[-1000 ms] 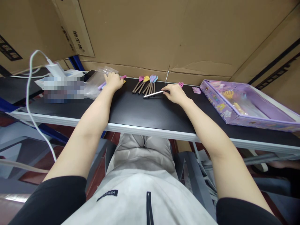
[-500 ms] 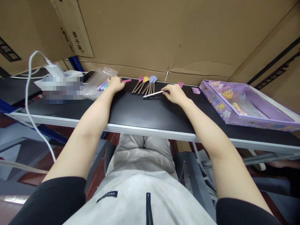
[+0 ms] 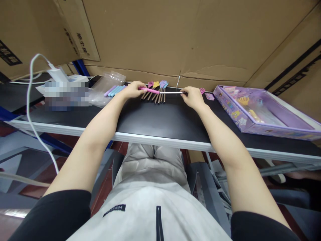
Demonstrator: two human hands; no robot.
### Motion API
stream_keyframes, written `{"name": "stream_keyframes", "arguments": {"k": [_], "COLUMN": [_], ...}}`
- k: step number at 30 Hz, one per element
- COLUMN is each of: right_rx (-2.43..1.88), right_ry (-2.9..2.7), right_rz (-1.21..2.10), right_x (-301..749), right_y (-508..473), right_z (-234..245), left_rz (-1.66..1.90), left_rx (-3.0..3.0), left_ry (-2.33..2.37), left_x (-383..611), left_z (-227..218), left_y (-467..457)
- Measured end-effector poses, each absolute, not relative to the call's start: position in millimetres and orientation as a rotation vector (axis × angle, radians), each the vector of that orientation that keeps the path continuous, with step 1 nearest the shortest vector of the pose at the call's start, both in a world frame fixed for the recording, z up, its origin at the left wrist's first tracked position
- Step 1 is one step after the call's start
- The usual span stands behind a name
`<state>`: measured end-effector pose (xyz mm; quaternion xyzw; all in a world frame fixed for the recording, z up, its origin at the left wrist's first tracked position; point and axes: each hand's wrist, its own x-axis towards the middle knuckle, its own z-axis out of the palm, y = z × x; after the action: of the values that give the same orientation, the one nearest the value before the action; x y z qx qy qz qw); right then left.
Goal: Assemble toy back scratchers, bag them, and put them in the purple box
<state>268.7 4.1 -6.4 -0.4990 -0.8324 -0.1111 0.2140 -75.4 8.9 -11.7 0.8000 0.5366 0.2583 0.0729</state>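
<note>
The person is reaching both arms across the black tabletop [image 3: 163, 120] toward its far edge, where it is meeting a wall of cardboard boxes [image 3: 190, 36]. The left hand [image 3: 134, 89] is pinching a pink sleeve [image 3: 149, 90] between thumb and fingertips, with the other fingers curled in. The right hand [image 3: 192, 95] is pinching a thin silver rod [image 3: 172, 92] the same way, and a pink hand-shaped head [image 3: 202, 90] is sticking out beyond the knuckles. Sleeve and rod are lying in 1 line just above the tabletop near the middle of its far edge. Their ends are meeting between the 2 hands; whether the rod is already inside the sleeve cannot be told.

Right beneath them a row of sticks [image 3: 154, 95] with brown shafts is lying on the tabletop, their small hand-shaped heads in pink, yellow, purple and blue pointing at the far edge. Left of the left hand, a few loose purple and blue sleeves [image 3: 114, 90] are resting beside a clear plastic bag [image 3: 105, 85]. Further toward the far left corner a white charger [image 3: 56, 72] is trailing its cable [image 3: 31, 100] over the near edge. At the right end a purple toy box [image 3: 273, 129] is sitting open-side up, and a small pink piece [image 3: 210, 96] is lying between it and the right hand.
</note>
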Motion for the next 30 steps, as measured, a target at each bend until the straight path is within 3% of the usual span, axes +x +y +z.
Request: {"name": "stream_keyframes", "arguments": {"k": [12,20,30], "right_rx": [-1.150,-1.026,-1.013], "right_ry": [-2.235,-2.320,-2.235], "right_rz": [-0.086,-0.131,-0.157], "right_x": [276.2,272.8,272.9], "right_y": [17.9,19.3,21.3], "right_z": [-10.1,-11.7,-16.0], "left_rz": [1.051,1.386,1.522], "left_rx": [2.049,1.988,2.010], "left_ry": [1.361,1.344,1.374], "left_x": [-74.8,-69.9,-59.3], "left_z": [-16.2,-18.6,-17.9], "left_y": [7.4,13.4,17.1]}}
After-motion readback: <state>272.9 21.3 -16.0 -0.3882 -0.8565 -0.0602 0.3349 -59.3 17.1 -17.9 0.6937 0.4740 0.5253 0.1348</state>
